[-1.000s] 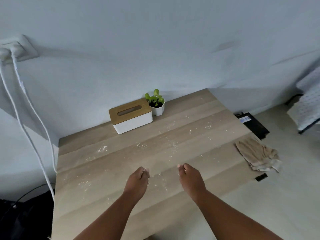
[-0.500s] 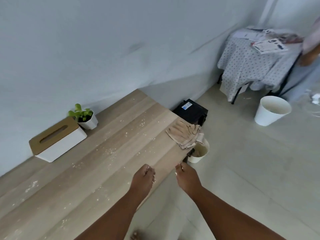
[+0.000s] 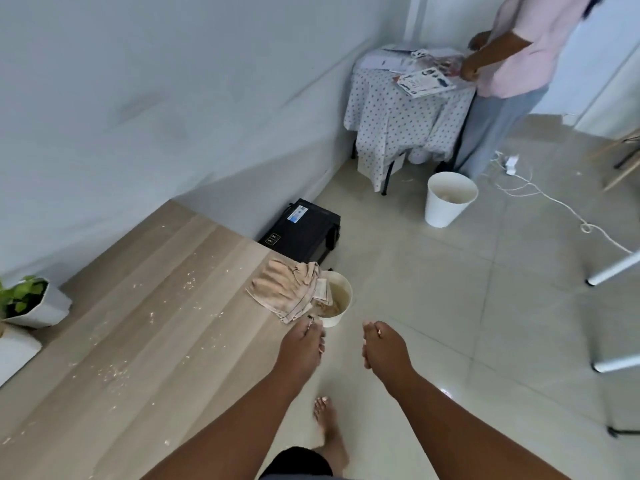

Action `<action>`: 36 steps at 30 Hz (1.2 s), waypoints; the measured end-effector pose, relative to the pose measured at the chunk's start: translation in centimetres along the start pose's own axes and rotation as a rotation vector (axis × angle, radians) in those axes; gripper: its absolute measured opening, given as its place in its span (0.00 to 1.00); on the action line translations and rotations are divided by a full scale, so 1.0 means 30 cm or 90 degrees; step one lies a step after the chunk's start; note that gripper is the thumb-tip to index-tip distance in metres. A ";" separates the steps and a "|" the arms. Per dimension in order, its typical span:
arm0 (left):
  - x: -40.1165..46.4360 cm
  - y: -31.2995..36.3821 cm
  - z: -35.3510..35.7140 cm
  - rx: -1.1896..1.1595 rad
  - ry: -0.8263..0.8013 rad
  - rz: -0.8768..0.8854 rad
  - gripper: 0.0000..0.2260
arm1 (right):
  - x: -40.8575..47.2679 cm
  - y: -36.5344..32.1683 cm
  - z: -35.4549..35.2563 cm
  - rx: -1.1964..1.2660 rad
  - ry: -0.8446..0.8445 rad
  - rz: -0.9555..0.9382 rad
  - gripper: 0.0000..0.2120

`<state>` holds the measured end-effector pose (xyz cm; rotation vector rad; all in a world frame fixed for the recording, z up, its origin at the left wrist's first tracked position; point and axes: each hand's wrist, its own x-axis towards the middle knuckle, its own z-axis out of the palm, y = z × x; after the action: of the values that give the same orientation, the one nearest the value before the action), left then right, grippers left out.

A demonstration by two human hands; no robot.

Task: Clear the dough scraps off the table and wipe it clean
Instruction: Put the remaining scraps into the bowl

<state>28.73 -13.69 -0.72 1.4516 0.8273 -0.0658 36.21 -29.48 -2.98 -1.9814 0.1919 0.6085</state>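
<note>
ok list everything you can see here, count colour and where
table: 1, light wood, lower left
dough scraps: many, pale, scattered on table
cloth: 1, beige, table's right corner
small tub: 1, white, floor beside that corner
bin: 1, white, floor further right
black box: 1, floor by wall
plant pot: 1, white, green leaves, table's left
draped table: 1, dotted white cover, top right
other person: 1, pink top, beside it
left hand: fingers pinched, table edge
right hand: curled, over floor
foot: bare, on floor

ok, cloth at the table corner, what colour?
Beige/tan cloth, crumpled at the table's corner; head view, the only one.
</note>
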 end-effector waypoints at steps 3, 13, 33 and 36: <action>0.103 0.071 0.072 0.019 -0.027 0.009 0.12 | 0.099 -0.053 -0.050 -0.006 0.012 -0.005 0.17; 0.458 0.290 0.236 0.058 -0.076 -0.023 0.13 | 0.432 -0.295 -0.212 -0.021 0.074 0.007 0.18; 0.870 0.465 0.321 0.018 0.073 -0.148 0.11 | 0.980 -0.419 -0.233 -0.074 -0.079 0.041 0.20; 0.934 0.493 0.340 -0.019 0.150 -0.168 0.09 | 1.122 -0.458 -0.237 -0.124 -0.136 0.018 0.18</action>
<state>61.36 -8.08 -4.11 1.3305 1.2050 -0.0819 72.84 -24.93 -6.22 -2.0846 0.0310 0.8798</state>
